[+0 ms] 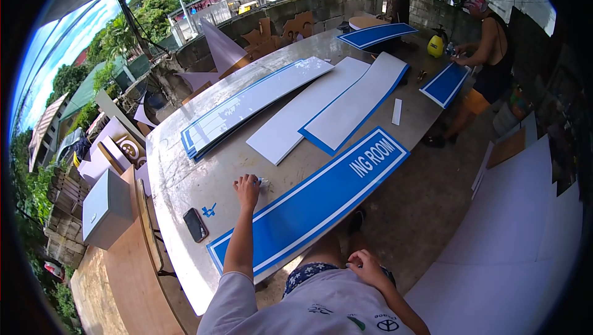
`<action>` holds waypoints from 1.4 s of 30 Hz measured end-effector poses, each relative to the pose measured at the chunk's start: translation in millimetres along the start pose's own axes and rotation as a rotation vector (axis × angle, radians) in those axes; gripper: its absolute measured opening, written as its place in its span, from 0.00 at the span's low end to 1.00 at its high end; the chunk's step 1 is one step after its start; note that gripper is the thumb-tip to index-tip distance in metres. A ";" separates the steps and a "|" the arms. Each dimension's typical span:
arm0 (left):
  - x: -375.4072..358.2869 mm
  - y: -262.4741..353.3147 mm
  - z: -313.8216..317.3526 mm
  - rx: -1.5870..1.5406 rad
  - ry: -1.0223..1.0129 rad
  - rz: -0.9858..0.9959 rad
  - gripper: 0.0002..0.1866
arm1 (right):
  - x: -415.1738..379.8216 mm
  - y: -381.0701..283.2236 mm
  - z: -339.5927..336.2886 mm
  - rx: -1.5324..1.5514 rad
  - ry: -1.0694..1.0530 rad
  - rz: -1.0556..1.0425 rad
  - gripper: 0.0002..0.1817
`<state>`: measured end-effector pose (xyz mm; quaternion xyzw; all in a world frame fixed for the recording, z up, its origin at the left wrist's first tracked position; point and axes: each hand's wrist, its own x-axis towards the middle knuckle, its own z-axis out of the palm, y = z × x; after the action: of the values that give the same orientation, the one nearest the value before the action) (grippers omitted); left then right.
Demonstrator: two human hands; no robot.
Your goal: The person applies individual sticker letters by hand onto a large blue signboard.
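My left hand (248, 189) reaches over the blue sign panel (309, 202) to the metal table, fingers curled down beside a small crumpled whitish scrap (264, 184). What lies under those fingers is too small to make out. The panel has a white border line and the white letters "ING ROOM" at its far right end. Close to my lap, my right hand (365, 264) hangs with loosely bent fingers and holds nothing visible. A phone (196, 225) and some blue scraps (209, 210) lie left of my left arm.
Long white sheets (302, 113) and stacked blue-edged panels (253, 106) cover the table (170, 168). A person (488, 51) at the far right handles another blue panel (446, 83) near a yellow spray bottle (435, 45). A grey box (108, 208) stands at left.
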<state>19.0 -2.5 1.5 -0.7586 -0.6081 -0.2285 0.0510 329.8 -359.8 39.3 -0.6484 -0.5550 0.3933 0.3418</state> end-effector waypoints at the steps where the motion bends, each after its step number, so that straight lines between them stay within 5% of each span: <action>1: 1.9 -2.3 0.9 -0.025 0.007 -0.020 0.07 | 0.6 0.1 -0.2 0.010 0.006 0.000 0.12; 23: 22.1 -20.1 19.3 -0.151 -0.167 -0.214 0.10 | 5.7 12.9 9.4 0.056 0.008 -0.014 0.12; 42: 22.6 -22.4 16.4 -0.157 -0.102 -0.235 0.10 | 5.2 7.0 5.3 0.018 0.007 -0.013 0.12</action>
<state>6.1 29.4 -8.4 -0.6943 -0.6748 -0.2411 -0.0665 328.6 -355.6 30.1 -0.6433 -0.5543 0.3937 0.3521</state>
